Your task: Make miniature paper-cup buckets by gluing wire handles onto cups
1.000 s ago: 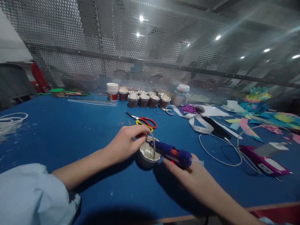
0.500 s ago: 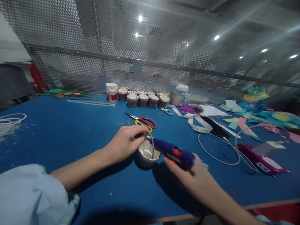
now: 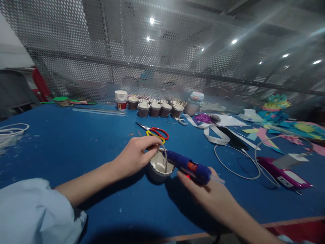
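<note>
A small cup, dark outside and white within, stands on the blue table in front of me. My left hand is at its far left rim, thumb and fingers pinching a thin twisted cord that arches over the cup's mouth. In my right hand is a dark blue glue gun with a clear glue stick out of its back end. Its nozzle reaches the cup's far rim close to my left fingertips; whether it touches is hard to see. Scissors with red and yellow handles lie just beyond.
Several similar cups with cord handles stand along the back, beside a stack of paper cups and a jar. Rightward lie white ribbon, a black phone, a looped cable and a magenta device.
Almost nothing differs. Both hands, the cup, the cord and the glue gun keep nearly the same places, with only a very slight shift of the glue gun.
</note>
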Action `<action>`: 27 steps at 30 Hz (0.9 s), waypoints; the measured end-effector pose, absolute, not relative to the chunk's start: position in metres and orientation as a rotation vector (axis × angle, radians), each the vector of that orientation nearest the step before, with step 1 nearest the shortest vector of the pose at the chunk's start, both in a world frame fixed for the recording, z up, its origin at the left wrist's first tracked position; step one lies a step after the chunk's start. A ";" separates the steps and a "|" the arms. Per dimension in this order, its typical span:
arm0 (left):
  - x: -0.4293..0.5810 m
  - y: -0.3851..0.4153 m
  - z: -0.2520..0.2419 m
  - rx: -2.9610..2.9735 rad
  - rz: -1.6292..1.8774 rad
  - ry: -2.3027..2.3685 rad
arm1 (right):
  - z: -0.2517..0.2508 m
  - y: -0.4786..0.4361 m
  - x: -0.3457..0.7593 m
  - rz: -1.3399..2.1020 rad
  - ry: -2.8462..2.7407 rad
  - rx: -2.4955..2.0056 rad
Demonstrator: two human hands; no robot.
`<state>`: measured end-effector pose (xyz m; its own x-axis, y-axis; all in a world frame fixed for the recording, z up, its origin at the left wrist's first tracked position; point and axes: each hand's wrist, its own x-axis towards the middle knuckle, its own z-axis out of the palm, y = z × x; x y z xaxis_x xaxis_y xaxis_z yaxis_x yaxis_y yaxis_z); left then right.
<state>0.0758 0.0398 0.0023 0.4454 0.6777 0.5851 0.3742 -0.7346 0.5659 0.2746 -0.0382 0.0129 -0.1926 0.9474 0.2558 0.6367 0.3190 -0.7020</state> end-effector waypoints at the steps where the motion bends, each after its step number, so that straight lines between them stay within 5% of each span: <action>1: 0.076 0.040 0.002 2.345 1.193 0.894 | 0.013 -0.038 0.274 0.580 -1.916 -1.408; 27: 0.076 0.040 0.000 2.364 1.227 0.888 | 0.011 -0.036 0.271 0.665 -1.938 -1.392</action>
